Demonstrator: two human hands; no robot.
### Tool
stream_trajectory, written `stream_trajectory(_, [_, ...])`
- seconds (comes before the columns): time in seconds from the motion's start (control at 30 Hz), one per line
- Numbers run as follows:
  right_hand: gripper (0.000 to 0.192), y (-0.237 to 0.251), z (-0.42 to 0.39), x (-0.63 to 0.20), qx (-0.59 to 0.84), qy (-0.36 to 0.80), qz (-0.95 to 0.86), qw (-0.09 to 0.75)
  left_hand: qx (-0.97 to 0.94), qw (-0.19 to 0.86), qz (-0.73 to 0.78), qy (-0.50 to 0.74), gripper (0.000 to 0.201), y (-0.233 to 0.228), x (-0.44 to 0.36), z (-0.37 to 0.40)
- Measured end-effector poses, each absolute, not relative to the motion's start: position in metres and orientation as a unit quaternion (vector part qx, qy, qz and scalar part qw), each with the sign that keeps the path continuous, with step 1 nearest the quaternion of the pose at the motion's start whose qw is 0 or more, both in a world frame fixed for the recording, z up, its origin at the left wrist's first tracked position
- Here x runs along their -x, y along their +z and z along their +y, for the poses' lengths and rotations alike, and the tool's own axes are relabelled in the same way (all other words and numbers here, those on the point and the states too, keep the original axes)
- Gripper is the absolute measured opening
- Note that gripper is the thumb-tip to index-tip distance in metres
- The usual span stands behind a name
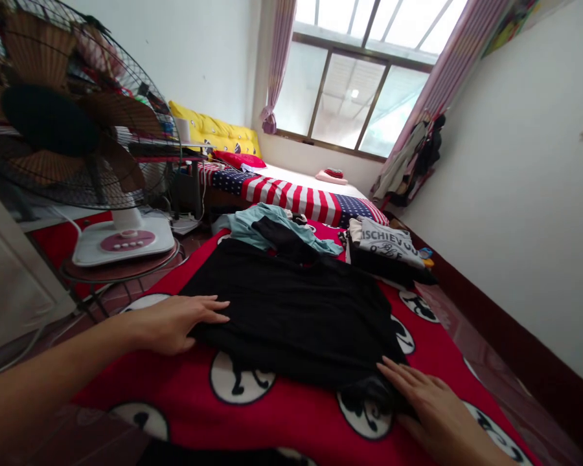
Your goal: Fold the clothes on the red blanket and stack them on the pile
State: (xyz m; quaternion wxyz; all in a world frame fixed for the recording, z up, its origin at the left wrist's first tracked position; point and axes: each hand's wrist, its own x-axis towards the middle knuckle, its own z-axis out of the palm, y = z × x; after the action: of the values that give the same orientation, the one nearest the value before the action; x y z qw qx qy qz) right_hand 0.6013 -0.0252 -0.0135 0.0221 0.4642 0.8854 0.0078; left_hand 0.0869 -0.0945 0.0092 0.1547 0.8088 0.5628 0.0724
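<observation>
A black garment [296,310] lies spread out on a red cloth [291,421] printed with white circles and dark figures. At its left edge, my left hand [175,322] rests with the fingers stretched out over the fabric. My right hand [427,404] touches the near right corner, fingers extended and flat. Neither hand grips the cloth. Part of the black garment overlaps a pile of light teal clothing [257,223] just beyond it. Its exact kind is hard to make out.
A stack of folded clothes [386,243], a grey printed one on top, sits at the back right. On the left, a fan [124,243] stands on a round stool [121,275]. Farther back is a bed with a stars-and-stripes cover [291,197]. Clothes [412,158] hang by the right wall.
</observation>
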Motion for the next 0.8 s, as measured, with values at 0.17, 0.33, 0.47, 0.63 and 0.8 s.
stream_trajectory(0.17, [0.064, 0.016, -0.023, -0.528, -0.421, -0.061, 0.904, -0.040, -0.802, 0.124, 0.569, 0.133, 0.049, 0.023, -0.137, -0.070])
stream_trajectory(0.33, [0.053, -0.007, 0.020, -0.468, -0.404, -0.110, 0.900, -0.123, -0.819, 0.085, 0.548, 0.146, 0.056, -0.025, -0.172, -0.031])
stream_trajectory(0.47, [0.039, -0.028, 0.059, -0.468, -0.457, -0.155, 0.849, -0.214, -0.810, 0.155, 0.549, 0.137, 0.046, -0.033, -0.151, -0.010])
stream_trajectory(0.63, [0.040, -0.033, 0.083, -0.454, -0.580, -0.142, 0.758, -0.263, -0.750, 0.200, 0.599, 0.195, 0.033, -0.005, -0.135, 0.035])
stream_trajectory(0.8, [0.032, -0.046, 0.084, -0.446, -0.577, -0.166, 0.735, -0.315, -0.729, 0.108, 0.638, 0.223, 0.042, 0.003, -0.149, 0.098])
